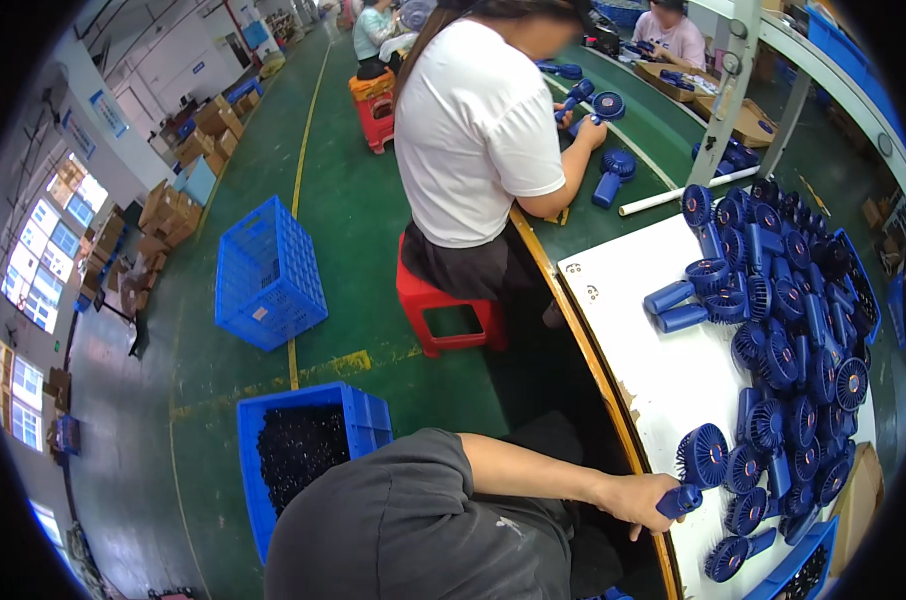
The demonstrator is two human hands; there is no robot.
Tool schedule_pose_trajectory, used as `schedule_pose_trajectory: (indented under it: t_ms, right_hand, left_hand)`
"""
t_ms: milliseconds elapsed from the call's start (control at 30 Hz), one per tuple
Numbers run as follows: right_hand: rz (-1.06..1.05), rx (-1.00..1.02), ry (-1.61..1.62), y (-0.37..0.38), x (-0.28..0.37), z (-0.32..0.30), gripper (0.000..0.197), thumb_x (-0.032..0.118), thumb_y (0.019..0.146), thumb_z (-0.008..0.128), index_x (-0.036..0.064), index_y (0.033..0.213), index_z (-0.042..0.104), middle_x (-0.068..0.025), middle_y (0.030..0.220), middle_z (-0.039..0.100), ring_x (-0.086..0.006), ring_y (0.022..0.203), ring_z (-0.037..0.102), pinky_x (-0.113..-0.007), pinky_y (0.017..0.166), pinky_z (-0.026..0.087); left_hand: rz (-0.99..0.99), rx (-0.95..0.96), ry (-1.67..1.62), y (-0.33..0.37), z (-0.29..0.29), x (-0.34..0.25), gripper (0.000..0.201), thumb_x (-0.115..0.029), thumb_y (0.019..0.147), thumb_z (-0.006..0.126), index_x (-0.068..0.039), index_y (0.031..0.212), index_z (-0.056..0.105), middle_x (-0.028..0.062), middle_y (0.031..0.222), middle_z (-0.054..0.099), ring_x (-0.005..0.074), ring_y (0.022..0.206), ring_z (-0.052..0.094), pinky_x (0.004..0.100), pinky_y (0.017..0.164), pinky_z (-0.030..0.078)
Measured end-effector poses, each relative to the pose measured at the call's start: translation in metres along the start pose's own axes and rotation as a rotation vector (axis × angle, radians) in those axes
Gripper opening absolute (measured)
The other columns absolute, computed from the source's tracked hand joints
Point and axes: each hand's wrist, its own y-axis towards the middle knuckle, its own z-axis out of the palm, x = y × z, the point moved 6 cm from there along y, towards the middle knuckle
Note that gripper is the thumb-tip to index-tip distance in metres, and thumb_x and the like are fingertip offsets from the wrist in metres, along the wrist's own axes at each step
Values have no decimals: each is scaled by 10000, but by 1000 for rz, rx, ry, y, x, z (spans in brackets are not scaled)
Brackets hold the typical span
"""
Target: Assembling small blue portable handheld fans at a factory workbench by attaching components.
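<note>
My left hand (641,500) is closed round the handle of a dark blue handheld fan (702,456) at the near edge of the white tabletop (628,300). The fan's round grille points up, away from my fingers. Right beside it lies a large heap of matching blue handheld fans (778,355), stacked over one another along the table. One loose fan (725,558) rests at the heap's near end. My right hand is out of view. At the lower edge, a small blue thing (605,595) is cut off, too little of it showing to name.
A blue bin of small black parts (365,415) stands on the floor at my left, with a blue crate (273,275) beyond. A co-worker in white (478,130) sits on a red stool (443,325), handling fans. Blue trays (798,570) flank the heap.
</note>
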Motion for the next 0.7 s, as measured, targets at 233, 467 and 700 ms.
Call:
schedule_pose_trajectory:
  t_ms: [233, 467, 700]
  right_hand:
    - [-407, 433, 88, -152, 222, 107, 323, 184, 829, 802, -39, 980, 624, -167, 874, 655, -288, 827, 640, -386, 800, 511]
    - [-553, 428, 408, -167, 222, 121, 267, 66, 847, 749, -13, 1084, 655, -180, 990, 677, -314, 890, 649, -402, 835, 512]
    - [-672, 375, 416, -158, 204, 113, 251, -17, 858, 648, -41, 1107, 632, -225, 1029, 636, -368, 950, 625, -403, 880, 488]
  left_hand:
    - [40, -84, 11, 22, 24, -7, 315, -190, 851, 724, 12, 1029, 561, 74, 850, 608, 151, 606, 613, 275, 502, 530]
    - [-5, -55, -203, 24, 12, 3, 316, -145, 852, 711, -13, 1089, 549, 60, 851, 590, 147, 732, 631, 248, 457, 521]
    - [-167, 205, -212, 8, 44, -4, 321, -196, 855, 745, 20, 1041, 598, 86, 793, 633, 122, 648, 637, 223, 433, 516]
